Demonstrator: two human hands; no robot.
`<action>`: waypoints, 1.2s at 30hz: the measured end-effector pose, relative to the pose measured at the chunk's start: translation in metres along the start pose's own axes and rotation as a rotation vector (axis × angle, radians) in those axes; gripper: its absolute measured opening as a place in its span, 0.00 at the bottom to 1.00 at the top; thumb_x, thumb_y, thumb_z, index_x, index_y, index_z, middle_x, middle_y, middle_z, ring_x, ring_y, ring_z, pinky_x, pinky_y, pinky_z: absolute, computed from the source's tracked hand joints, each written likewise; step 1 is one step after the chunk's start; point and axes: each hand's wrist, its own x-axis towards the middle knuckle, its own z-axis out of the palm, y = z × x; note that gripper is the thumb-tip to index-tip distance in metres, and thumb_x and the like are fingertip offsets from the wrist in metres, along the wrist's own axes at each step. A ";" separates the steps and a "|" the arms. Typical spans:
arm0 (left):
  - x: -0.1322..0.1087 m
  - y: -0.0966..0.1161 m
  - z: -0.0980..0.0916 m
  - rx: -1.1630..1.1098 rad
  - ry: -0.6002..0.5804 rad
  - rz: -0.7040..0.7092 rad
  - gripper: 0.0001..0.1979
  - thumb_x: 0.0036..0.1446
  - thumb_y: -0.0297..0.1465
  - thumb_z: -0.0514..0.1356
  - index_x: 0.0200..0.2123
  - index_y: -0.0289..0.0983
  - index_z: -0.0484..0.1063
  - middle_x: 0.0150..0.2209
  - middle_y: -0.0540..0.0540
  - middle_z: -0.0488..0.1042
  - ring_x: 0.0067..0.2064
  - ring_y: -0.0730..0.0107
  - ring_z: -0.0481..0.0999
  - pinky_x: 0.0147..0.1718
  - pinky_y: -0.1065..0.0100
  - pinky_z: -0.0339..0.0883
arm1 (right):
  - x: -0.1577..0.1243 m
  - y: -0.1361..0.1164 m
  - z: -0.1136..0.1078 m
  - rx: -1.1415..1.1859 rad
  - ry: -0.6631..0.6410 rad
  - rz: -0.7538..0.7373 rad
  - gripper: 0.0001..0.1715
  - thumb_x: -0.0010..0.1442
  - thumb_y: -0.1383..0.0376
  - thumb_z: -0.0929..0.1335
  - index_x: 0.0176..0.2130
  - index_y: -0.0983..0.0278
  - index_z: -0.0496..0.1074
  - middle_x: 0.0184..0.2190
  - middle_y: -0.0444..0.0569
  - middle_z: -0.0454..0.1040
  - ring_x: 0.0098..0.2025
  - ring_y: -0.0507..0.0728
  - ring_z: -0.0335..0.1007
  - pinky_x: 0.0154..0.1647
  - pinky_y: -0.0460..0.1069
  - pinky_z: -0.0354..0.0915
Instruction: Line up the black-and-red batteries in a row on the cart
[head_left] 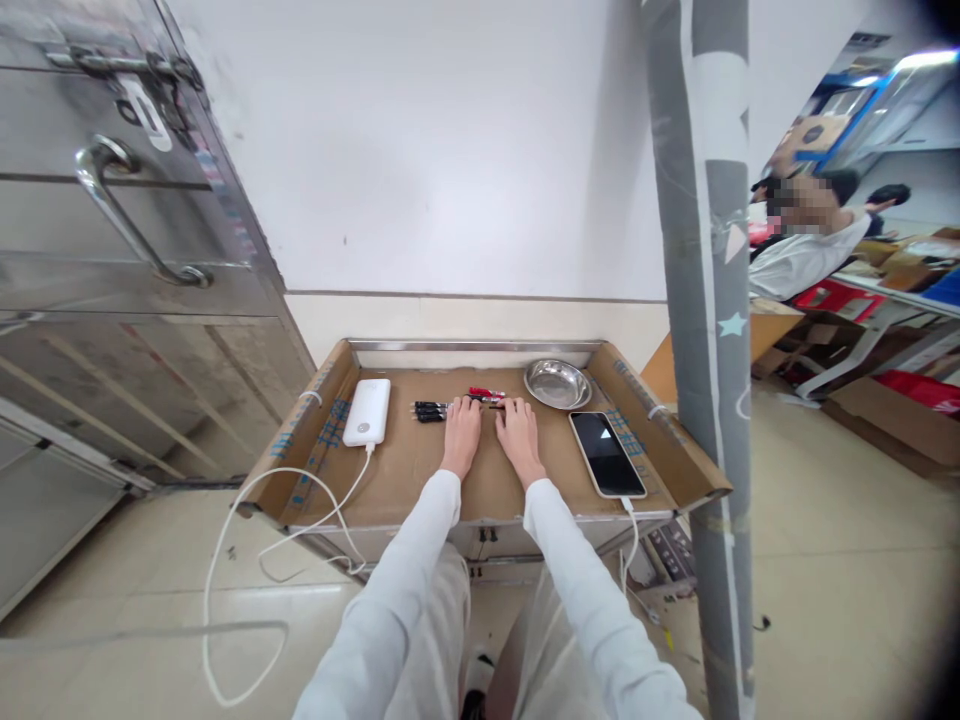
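In the head view, both hands are close together over a cardboard-lined tabletop (420, 490). My left hand (463, 437) is palm down and closed, its fingertips at one end of a thin dark pen (492, 406). My right hand (517, 436), also closed, has its fingertips at the pen's other end. The fingers hide most of this pen. Several black pens (429, 412) lie side by side just left of my left hand, their right ends partly covered by it. Beyond the fingertips lie red pens (486, 393).
A shiny metal bowl (557, 384) and a phone (607, 455) on a cable are at the right. A white power bank (367, 412) with a looping cable (217, 600) is at the left. Raised cardboard sides edge the tabletop. A wrapped pole (709, 400) stands right; a person (814, 250) sits beyond.
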 end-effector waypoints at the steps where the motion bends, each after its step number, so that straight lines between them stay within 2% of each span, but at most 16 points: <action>1: 0.001 0.000 0.000 0.003 -0.003 0.003 0.12 0.63 0.27 0.46 0.38 0.34 0.68 0.38 0.39 0.69 0.43 0.56 0.66 0.44 0.55 0.61 | 0.000 0.000 0.000 -0.006 0.002 0.009 0.11 0.62 0.67 0.59 0.42 0.65 0.68 0.39 0.54 0.68 0.42 0.58 0.61 0.42 0.51 0.57; 11: -0.001 -0.001 -0.001 0.017 -0.025 0.049 0.09 0.63 0.29 0.49 0.38 0.35 0.69 0.39 0.41 0.70 0.45 0.58 0.66 0.45 0.58 0.60 | 0.001 0.005 0.003 0.102 -0.073 -0.042 0.13 0.65 0.67 0.58 0.40 0.65 0.71 0.37 0.53 0.70 0.42 0.58 0.63 0.45 0.51 0.57; 19: 0.000 -0.001 -0.002 -0.073 -0.093 0.076 0.10 0.64 0.31 0.49 0.43 0.37 0.67 0.40 0.44 0.73 0.44 0.62 0.69 0.46 0.60 0.59 | -0.003 0.003 0.000 0.131 -0.060 -0.109 0.14 0.65 0.67 0.59 0.40 0.64 0.72 0.36 0.52 0.70 0.40 0.58 0.63 0.44 0.51 0.58; 22: 0.001 0.000 -0.002 -0.075 -0.049 0.089 0.13 0.64 0.29 0.47 0.49 0.38 0.65 0.47 0.43 0.72 0.50 0.62 0.68 0.50 0.59 0.57 | -0.012 -0.002 -0.008 0.054 -0.032 -0.071 0.14 0.65 0.65 0.59 0.39 0.63 0.73 0.34 0.52 0.70 0.39 0.58 0.62 0.42 0.51 0.57; 24: 0.002 0.001 -0.002 -0.082 -0.016 0.113 0.16 0.64 0.27 0.46 0.53 0.38 0.62 0.53 0.42 0.68 0.55 0.63 0.65 0.53 0.60 0.55 | -0.019 -0.004 -0.015 0.034 0.017 -0.049 0.14 0.65 0.65 0.59 0.40 0.63 0.73 0.36 0.52 0.70 0.39 0.58 0.62 0.41 0.50 0.56; 26: 0.002 0.001 -0.002 -0.086 -0.016 0.153 0.18 0.63 0.26 0.46 0.55 0.38 0.60 0.56 0.42 0.66 0.57 0.64 0.63 0.55 0.61 0.53 | -0.025 -0.006 -0.020 0.041 0.073 -0.005 0.15 0.65 0.64 0.59 0.42 0.62 0.72 0.37 0.52 0.71 0.39 0.58 0.62 0.41 0.50 0.55; 28: 0.000 0.000 -0.003 -0.071 -0.036 0.175 0.17 0.63 0.27 0.46 0.55 0.39 0.61 0.53 0.42 0.68 0.55 0.64 0.66 0.55 0.60 0.53 | -0.028 -0.005 -0.024 0.052 0.116 0.039 0.16 0.66 0.63 0.58 0.42 0.62 0.72 0.37 0.52 0.71 0.38 0.58 0.62 0.41 0.50 0.55; 33: -0.014 -0.001 -0.011 -0.057 -0.121 0.261 0.12 0.64 0.34 0.50 0.42 0.37 0.69 0.40 0.44 0.71 0.45 0.63 0.70 0.48 0.60 0.60 | -0.031 -0.001 -0.024 0.076 0.165 0.069 0.18 0.66 0.63 0.57 0.42 0.63 0.73 0.37 0.52 0.74 0.38 0.58 0.63 0.42 0.51 0.53; 36: -0.022 0.000 -0.018 -0.104 -0.093 0.255 0.11 0.64 0.34 0.49 0.43 0.37 0.68 0.40 0.45 0.70 0.43 0.65 0.70 0.46 0.63 0.61 | -0.033 0.000 -0.024 0.079 0.178 0.091 0.18 0.66 0.64 0.56 0.41 0.63 0.72 0.37 0.53 0.75 0.38 0.59 0.63 0.42 0.51 0.53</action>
